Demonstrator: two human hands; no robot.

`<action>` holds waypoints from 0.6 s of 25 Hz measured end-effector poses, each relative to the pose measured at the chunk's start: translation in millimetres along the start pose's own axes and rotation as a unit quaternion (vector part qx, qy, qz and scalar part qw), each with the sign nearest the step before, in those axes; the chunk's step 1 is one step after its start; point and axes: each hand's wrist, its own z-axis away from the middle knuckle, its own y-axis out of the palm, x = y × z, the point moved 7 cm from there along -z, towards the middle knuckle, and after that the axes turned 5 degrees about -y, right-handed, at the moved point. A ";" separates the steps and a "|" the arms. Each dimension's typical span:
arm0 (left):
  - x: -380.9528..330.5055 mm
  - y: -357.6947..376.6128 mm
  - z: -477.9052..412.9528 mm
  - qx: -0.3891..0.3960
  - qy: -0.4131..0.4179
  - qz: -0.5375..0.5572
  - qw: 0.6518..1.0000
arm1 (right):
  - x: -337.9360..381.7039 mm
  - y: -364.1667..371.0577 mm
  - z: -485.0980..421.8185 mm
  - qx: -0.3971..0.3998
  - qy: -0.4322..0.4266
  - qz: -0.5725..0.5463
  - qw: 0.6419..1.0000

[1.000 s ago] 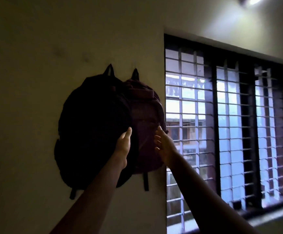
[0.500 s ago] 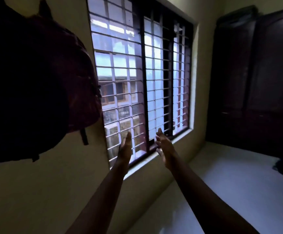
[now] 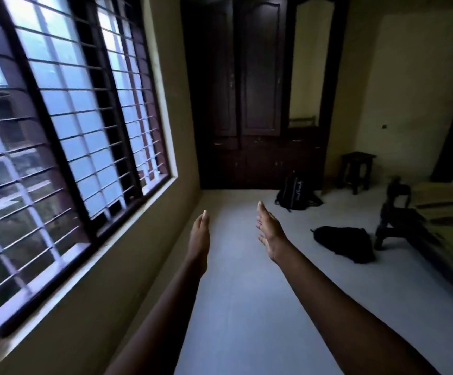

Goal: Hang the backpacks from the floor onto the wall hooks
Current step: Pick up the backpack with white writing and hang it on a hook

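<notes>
Two dark backpacks lie on the pale floor. One black backpack (image 3: 297, 192) stands upright near the wardrobe at the far end. A second black backpack (image 3: 345, 242) lies flat, closer, beside a dark chair. My left hand (image 3: 199, 234) and my right hand (image 3: 270, 234) are stretched out in front of me at mid-frame, both empty with fingers extended, well short of either backpack. The wall hooks and the hung backpacks are out of view.
A barred window (image 3: 65, 125) fills the left wall. A dark wooden wardrobe (image 3: 252, 90) closes the far end. A small dark stool (image 3: 356, 169) stands at the right of it, and a dark chair (image 3: 398, 215) and a bed edge (image 3: 447, 212) sit at the right.
My view has swung right, away from the two hung backpacks on the wall, past the window, to the floor and wardrobe. Both hands left the hung backpacks and stay empty.
</notes>
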 end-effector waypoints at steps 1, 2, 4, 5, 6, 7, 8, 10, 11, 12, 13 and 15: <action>8.7 32.4 -17.8 0.021 -0.015 0.000 1.000 | -2.0 -26.9 -20.2 -0.023 0.001 0.001 1.000; 15.1 62.2 -35.5 0.040 -0.022 -0.002 0.999 | -2.9 -50.6 -39.3 -0.042 0.002 -0.001 0.999; 16.5 117.1 -66.8 0.076 -0.033 -0.009 0.997 | -1.6 -91.0 -73.9 -0.067 0.004 -0.008 0.998; 19.3 148.2 -84.3 0.090 -0.041 -0.010 0.995 | -2.1 -114.3 -92.7 -0.081 0.010 -0.010 0.997; 23.5 176.3 -101.7 0.100 -0.042 -0.014 0.994 | -2.5 -137.1 -109.9 -0.096 0.014 -0.009 0.995; 27.8 197.3 -115.5 0.112 -0.043 -0.015 0.993 | -2.9 -154.3 -122.8 -0.108 0.020 -0.012 0.994; 33.8 221.3 -129.7 0.126 -0.043 -0.017 0.991 | -5.1 -175.0 -139.5 -0.120 0.024 -0.015 0.992; 47.8 269.3 -161.6 0.148 -0.055 -0.022 0.987 | -11.4 -215.0 -178.5 -0.147 0.036 -0.025 0.988; 58.1 290.1 -179.4 0.152 -0.071 -0.022 0.986 | -16.7 -231.6 -197.5 -0.158 0.048 -0.032 0.986; 65.5 311.5 -198.3 0.155 -0.081 -0.020 0.984 | -21.1 -247.9 -218.3 -0.169 0.056 -0.039 0.983; 70.6 328.2 -215.5 0.158 -0.088 -0.020 0.983 | -24.2 -260.9 -236.2 -0.177 0.059 -0.041 0.982; 81.0 372.4 -266.3 0.171 -0.095 -0.021 0.980 | -27.6 -292.1 -287.4 -0.202 0.061 -0.041 0.977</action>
